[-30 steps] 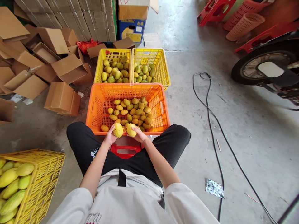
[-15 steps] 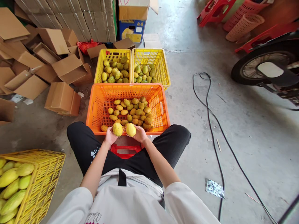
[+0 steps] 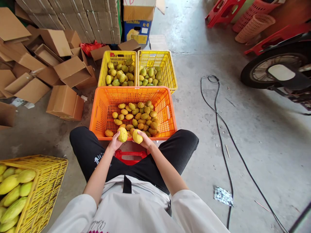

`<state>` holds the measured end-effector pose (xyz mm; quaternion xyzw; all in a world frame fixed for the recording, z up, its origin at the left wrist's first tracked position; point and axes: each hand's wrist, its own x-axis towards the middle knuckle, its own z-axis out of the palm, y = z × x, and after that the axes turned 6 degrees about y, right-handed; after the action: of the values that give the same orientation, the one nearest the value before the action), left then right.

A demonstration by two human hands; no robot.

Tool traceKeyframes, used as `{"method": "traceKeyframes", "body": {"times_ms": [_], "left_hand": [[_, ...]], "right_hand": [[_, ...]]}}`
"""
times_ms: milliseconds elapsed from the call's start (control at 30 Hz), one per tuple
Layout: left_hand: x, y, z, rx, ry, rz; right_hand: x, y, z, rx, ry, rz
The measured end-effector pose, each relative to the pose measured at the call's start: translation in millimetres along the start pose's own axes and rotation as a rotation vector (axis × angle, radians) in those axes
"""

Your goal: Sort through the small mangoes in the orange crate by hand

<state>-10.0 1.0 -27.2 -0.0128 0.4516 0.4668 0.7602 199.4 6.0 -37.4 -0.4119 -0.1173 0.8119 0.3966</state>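
My left hand (image 3: 115, 141) is closed around a yellow-green melon (image 3: 122, 134) with a speckled rind. In my right hand (image 3: 145, 140) I grip a smoother, paler yellow melon (image 3: 137, 136). Both fruits are held side by side, a little apart, over the near rim of an orange plastic crate (image 3: 94, 121). Inside that crate lie many small yellow-brown melons (image 3: 129, 116), heaped more thickly toward the right. Behind it, touching, stand two yellow crates, the left (image 3: 104, 68) and the right (image 3: 170, 69), each partly filled with greenish-yellow melons.
Another yellow crate (image 3: 50, 184), full of longer yellow-green melons, is at my lower left. Open cardboard boxes (image 3: 64, 100) lie scattered at left. A black cable (image 3: 222, 121) runs over the floor at right, near a motorbike wheel (image 3: 272, 71). A red stool (image 3: 130, 158) shows between my legs.
Both melons have been turned in my hands. The right one has shifted slightly right and toward me, so the gap between them is wider. The crates have not moved.
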Motion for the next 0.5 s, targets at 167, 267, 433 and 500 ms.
{"method": "traceKeyframes", "body": {"times_ms": [167, 267, 433, 500], "left_hand": [[0.3, -0.7, -1.9, 0.003, -0.036, -0.006], [-0.1, -1.5, -0.1, -0.009, -0.036, -0.004], [-0.2, -0.6, 4.0, -0.009, -0.009, -0.004], [-0.8, 0.8, 5.4, -0.023, 0.002, -0.017]], "right_hand": [[1.5, 0.5, 1.2, -0.012, 0.018, -0.013], [0.5, -0.8, 3.5, 0.018, -0.001, -0.027], [-1.9, -4.4, 6.7, 0.044, -0.043, -0.016], [-2.8, -6.2, 6.8, 0.065, -0.05, 0.013]]}}
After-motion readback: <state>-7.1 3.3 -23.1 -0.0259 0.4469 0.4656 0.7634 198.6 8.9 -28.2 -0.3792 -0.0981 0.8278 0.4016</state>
